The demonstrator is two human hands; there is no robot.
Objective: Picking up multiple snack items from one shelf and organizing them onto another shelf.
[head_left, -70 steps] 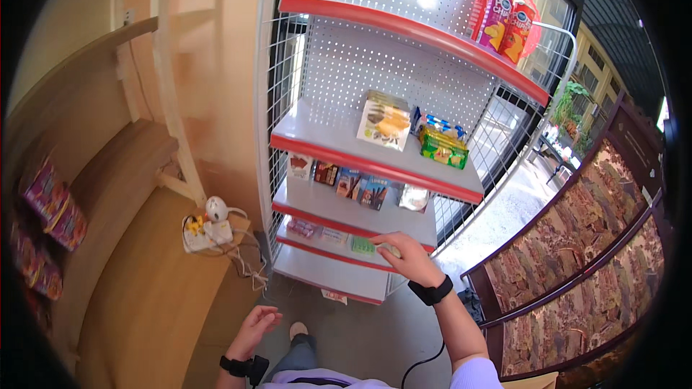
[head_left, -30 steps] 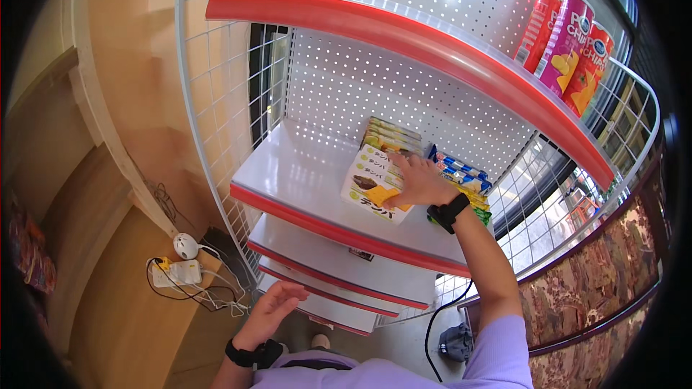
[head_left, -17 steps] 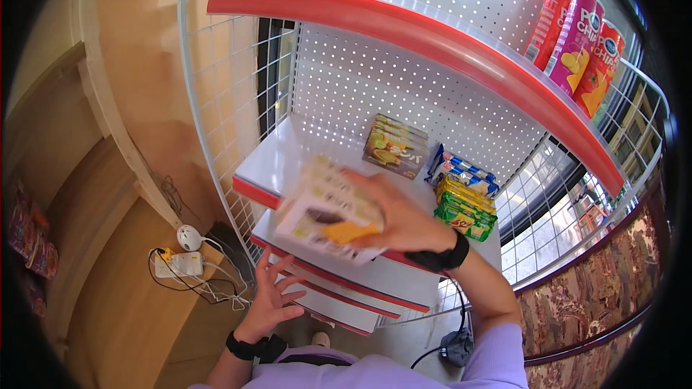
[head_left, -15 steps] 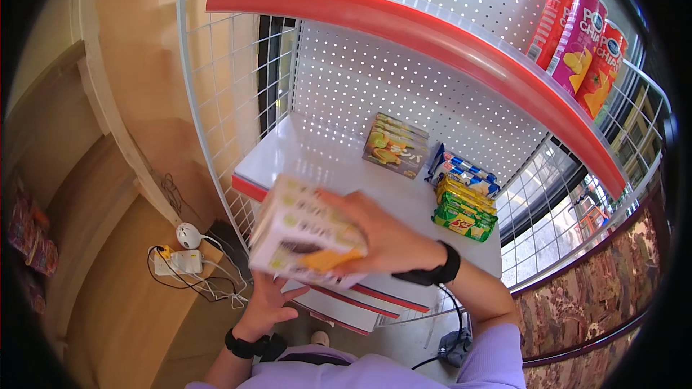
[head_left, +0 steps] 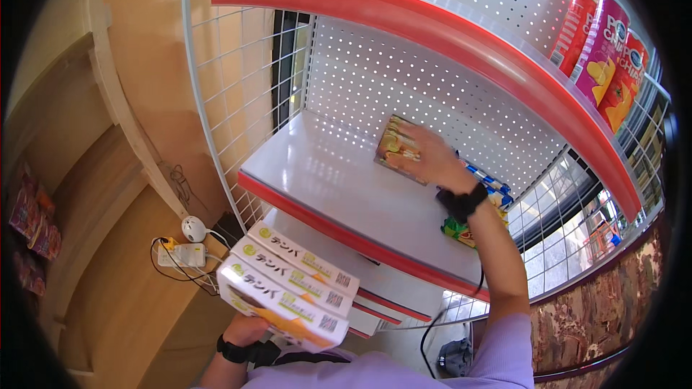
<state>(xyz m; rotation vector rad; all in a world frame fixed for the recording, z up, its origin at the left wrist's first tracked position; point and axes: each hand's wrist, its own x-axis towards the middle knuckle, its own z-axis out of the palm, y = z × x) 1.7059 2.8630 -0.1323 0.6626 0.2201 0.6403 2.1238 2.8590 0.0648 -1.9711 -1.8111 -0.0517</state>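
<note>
My left hand supports a stack of three white snack boxes from below, in front of the shelf's edge; most of its fingers are hidden under the boxes. On the middle shelf, my right hand reaches over a few dark snack boxes with yellow-green pictures. Its fingers are stretched across their front and top, a little blurred, and it covers their right part. Beneath my right wrist, the blue snack packs and the green snack packs are partly hidden by the wrist and forearm.
Above runs an upper shelf with a red front edge, with chip cans at its right end. Wire mesh closes the left side. Lower shelves jut out below. A power strip with cables lies at the left.
The white boxes have moved down, from my right hand to my left. My right hand has let go of them and moved up and right to the dark boxes on the shelf.
</note>
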